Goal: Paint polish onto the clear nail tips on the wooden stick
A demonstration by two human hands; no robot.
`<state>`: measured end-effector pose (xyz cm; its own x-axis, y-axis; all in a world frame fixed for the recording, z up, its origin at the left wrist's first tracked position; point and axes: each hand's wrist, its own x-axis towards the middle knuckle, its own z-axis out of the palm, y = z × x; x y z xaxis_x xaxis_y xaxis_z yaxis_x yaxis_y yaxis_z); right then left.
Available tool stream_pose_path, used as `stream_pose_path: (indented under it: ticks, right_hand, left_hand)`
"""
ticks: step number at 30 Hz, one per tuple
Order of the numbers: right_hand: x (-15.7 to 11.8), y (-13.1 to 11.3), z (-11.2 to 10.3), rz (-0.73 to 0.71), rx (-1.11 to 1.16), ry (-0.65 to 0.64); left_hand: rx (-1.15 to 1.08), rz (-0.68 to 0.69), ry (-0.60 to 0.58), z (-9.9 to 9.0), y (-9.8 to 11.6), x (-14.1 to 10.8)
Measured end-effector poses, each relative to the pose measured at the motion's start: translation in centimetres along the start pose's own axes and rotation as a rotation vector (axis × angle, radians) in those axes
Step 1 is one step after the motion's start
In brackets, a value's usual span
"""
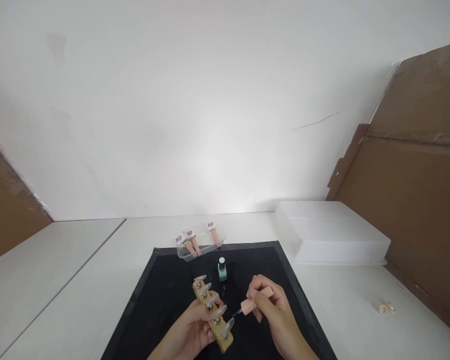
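Observation:
My left hand [195,325] is closed around a yellowish nail display stand [225,342], held tilted above the black mat. Several clear false nails [212,300] stand along it on small metal mounts. In my right hand [272,310] is a nail polish brush [248,305] with a long pinkish handle, gripped between thumb and fingers. Its dark tip points left and sits at or very near the lowest false nail [228,327]; whether they touch I cannot tell. Just beyond the stand, a small teal bottle [222,272] with a dark neck and pale top stands upright.
A clear plastic tray [187,257] holding several pinkish tubes with printed labels lies at the mat's far edge. The black mat [153,300] covers the middle of the white table. At right are a white translucent bin [333,235] and small beige rings [383,307]. Cardboard panels [416,190] flank the table.

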<state>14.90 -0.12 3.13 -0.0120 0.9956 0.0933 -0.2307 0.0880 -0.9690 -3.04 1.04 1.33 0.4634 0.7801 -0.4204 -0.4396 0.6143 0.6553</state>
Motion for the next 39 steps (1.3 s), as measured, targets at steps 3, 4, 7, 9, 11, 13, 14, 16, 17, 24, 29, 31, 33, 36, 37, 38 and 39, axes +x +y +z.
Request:
stream_pose_path:
  ticks: [3, 4, 7, 9, 11, 13, 14, 16, 17, 24, 29, 31, 33, 36, 37, 38, 39]
  right_hand:
    - [0.0, -0.1, 0.1, -0.001, -0.001, 0.001]
    - [0.0, -0.2, 0.1, -0.005, -0.001, 0.003]
    - [0.0, -0.1, 0.1, -0.012, 0.001, 0.004]
    - [0.1, -0.1, 0.0, -0.016, 0.003, 0.004]
    - [0.1, 0.1, -0.1, -0.021, 0.006, -0.005]
    - [0.0, 0.2, -0.2, -0.034, 0.013, -0.029]
    - [0.0, 0.2, -0.3, -0.043, 0.018, -0.052]
    - [-0.1, 0.3, -0.4, -0.067, 0.027, -0.086]
    - [-0.1, 0.2, -0.4, -0.079, 0.027, -0.106]
    - [-0.5, -1.0, 0.0, -0.080, -0.078, -0.234]
    - [-0.3, -1.4, 0.4, -0.008, -0.086, -0.138]
    - [-0.1, -1.1, 0.3, 0.017, -0.070, -0.065]
    - [0.1, -0.6, 0.1, 0.034, -0.059, 0.000]
    - [0.1, 0.0, -0.3, 0.017, -0.024, 0.014]
    - [0.1, 0.0, -0.4, -0.005, -0.013, -0.007]
    - [0.1, 0.0, -0.4, -0.028, -0.007, -0.033]
    - [0.0, 0.0, -0.4, -0.047, -0.009, -0.066]
  left_hand:
    - [0.006, -0.008, -0.004, 0.1, 0.1, -0.1]
    - [0.005, -0.008, -0.003, 0.1, 0.1, -0.1]
    - [-0.005, -0.006, -0.011, 0.2, 0.2, -0.1]
    - [-0.010, -0.002, -0.020, 0.1, 0.2, 0.0]
    - [-0.006, -0.001, -0.023, 0.0, 0.1, 0.0]
    - [-0.001, -0.001, -0.016, -0.1, 0.1, 0.1]
    - [0.001, -0.003, -0.012, -0.2, 0.1, 0.1]
    - [0.003, -0.004, -0.001, -0.2, 0.1, 0.1]
    - [0.006, -0.001, 0.002, -0.1, 0.1, 0.1]
    - [-0.006, -0.003, 0.015, 0.3, 0.3, 0.1]
    - [0.011, -0.005, 0.021, 0.5, 0.4, 0.0]
    - [0.006, -0.003, 0.024, 0.4, 0.3, -0.1]
    - [-0.005, -0.001, 0.015, 0.2, 0.2, -0.1]
    - [-0.006, 0.003, -0.013, -0.1, 0.1, 0.0]
    - [-0.005, 0.002, -0.020, -0.2, 0.1, 0.1]
    - [-0.004, 0.002, -0.024, -0.2, 0.1, 0.1]
    - [-0.004, 0.001, -0.025, -0.2, 0.2, 0.1]
